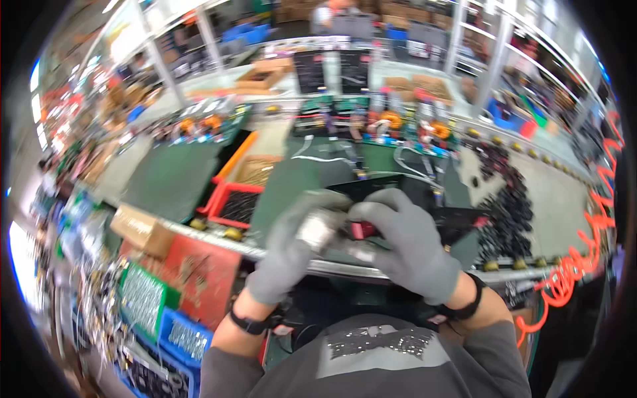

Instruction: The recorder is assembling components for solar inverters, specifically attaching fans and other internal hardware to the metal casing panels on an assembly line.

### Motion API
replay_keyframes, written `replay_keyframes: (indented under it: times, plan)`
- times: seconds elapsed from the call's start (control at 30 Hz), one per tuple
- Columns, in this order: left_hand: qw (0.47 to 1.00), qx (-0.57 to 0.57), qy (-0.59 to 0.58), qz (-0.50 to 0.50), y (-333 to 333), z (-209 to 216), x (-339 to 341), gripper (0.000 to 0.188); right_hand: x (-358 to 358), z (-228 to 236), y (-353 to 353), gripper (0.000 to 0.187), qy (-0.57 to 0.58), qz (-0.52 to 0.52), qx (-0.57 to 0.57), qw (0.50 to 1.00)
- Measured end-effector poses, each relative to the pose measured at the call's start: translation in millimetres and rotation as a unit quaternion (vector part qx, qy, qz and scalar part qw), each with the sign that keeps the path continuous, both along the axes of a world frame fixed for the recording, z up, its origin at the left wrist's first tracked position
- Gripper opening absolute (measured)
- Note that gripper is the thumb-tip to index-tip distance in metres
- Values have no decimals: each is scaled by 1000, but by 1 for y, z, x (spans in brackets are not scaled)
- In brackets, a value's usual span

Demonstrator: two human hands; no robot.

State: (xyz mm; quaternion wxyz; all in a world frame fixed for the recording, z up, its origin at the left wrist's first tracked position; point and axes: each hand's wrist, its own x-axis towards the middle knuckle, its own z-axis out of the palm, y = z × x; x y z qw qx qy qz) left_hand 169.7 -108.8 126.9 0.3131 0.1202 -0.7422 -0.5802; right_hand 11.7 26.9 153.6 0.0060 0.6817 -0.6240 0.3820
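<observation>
Pinching a small red piece (363, 229) with the gloved right hand (401, 242), just off centre toward 4 o'clock. Curling the left hand (298, 232) at that piece's 9 o'clock, by a blurred silvery piece (318, 230); cannot tell whether gripping it. Farther out, at 3 o'clock on the tabletop (554, 209), loose black pieces (507, 225); between 9 and 10, a red bin (216, 200).

My left hand (295, 232) is hovering beside my right hand (408, 239); a parts bin (216, 199) is sitting left, loose parts (505, 219) are lying right, circuit boards (391, 121) are resting beyond.
</observation>
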Motion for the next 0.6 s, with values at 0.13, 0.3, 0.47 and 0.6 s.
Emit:
replay_keyframes:
  times: [0.13, 0.3, 0.47, 0.6]
  plan:
    - [925, -325, -62, 186, -15, 21, -16, 41, -3, -10, 8, 42, -39, -67, 32, 996]
    - [897, -436, -62, 33, -26, 24, -59, 42, 2, -20, 10, 39, -87, -125, -20, 988]
    - [884, -435, -172, -24, -42, 32, -46, 48, -2, -38, 18, 34, -197, -182, -32, 963]
    - [881, -424, -206, -46, -49, 32, -34, 53, 1, -51, 10, 26, -403, -100, -22, 909]
